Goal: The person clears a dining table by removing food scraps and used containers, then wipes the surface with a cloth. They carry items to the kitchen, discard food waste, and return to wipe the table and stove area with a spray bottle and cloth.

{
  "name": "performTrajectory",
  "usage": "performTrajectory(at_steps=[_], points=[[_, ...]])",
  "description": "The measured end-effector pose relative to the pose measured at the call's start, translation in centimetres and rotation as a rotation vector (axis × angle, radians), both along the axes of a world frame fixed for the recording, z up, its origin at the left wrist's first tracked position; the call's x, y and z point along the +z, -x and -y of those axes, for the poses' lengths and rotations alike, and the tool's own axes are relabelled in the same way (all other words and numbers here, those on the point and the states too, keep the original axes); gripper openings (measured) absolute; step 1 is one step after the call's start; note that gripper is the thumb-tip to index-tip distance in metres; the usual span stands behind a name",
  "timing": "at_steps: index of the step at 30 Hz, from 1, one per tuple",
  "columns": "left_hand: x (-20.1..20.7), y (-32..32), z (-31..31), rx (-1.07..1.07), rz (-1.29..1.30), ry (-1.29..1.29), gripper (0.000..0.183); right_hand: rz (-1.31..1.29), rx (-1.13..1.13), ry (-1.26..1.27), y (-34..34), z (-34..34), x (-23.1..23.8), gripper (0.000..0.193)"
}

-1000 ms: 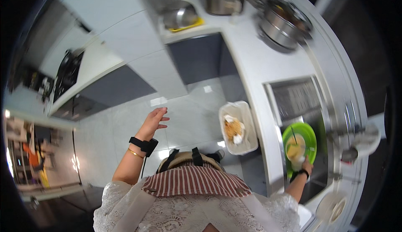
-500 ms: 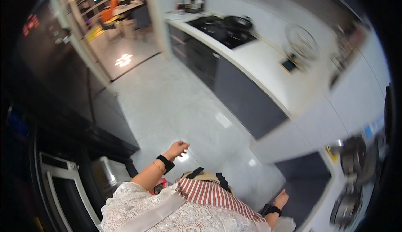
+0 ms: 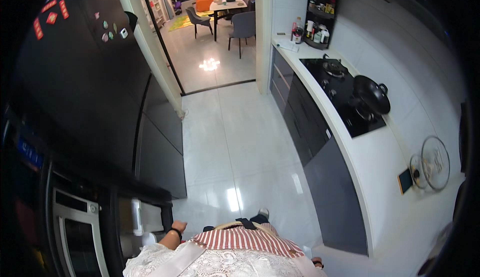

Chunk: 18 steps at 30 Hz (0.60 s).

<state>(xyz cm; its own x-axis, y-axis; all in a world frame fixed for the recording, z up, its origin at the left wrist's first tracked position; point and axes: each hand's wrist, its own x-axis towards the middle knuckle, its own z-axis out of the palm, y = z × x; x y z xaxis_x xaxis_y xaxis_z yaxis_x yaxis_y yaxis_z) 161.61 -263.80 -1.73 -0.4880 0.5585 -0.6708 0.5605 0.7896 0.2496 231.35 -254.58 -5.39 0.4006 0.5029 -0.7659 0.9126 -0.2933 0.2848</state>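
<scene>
My left hand [image 3: 178, 226] hangs low beside my body, near the dark built-in appliances. It holds nothing that shows, and its fingers are loosely bent, with one sticking out. A black band circles that wrist. At the lower edge, to the right, only a bit of my right hand [image 3: 317, 261] shows beside my clothing; its fingers are hidden. Neither hand touches anything in view. I wear a white lace top and a red-and-white striped apron [image 3: 245, 241], and one shoe [image 3: 263, 211] is visible on the tiles.
A tall black fridge [image 3: 95, 77] with magnets stands left, an oven [image 3: 82, 227] below it. On the right, the white counter [image 3: 367, 162] carries a hob, a black wok [image 3: 371, 95], a glass lid [image 3: 435, 163] and a spice rack [image 3: 320, 14]. Ahead, a doorway opens onto a dining table [image 3: 235, 6].
My view has swung left to face the doorway, and the sink-side counter has mostly left it. Both hands now appear lower; my right hand has nearly dropped out of sight.
</scene>
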Motion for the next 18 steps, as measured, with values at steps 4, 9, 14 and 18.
performTrajectory(at_steps=[4, 9, 14, 18], points=[[0.2, 0.9, -2.7, 0.636, 0.099, -0.005, 0.039, -0.197, 0.523, -0.099, 7.7, -22.4, 1.8, 0.024], [-8.2, 2.8, -5.3, 0.798, 0.178, -0.080, 0.041, -0.469, 0.163, -0.648, 25.2, -45.2, 8.9, 0.023], [-17.5, 8.0, -10.4, 0.654, 0.049, 0.009, 0.041, -0.540, 0.167, -0.713, 37.9, -58.2, 12.0, 0.022], [-14.4, 16.3, -22.5, -0.123, -0.079, -0.089, 0.034, -0.337, 0.212, -0.413, 41.8, -62.7, 11.7, 0.027]])
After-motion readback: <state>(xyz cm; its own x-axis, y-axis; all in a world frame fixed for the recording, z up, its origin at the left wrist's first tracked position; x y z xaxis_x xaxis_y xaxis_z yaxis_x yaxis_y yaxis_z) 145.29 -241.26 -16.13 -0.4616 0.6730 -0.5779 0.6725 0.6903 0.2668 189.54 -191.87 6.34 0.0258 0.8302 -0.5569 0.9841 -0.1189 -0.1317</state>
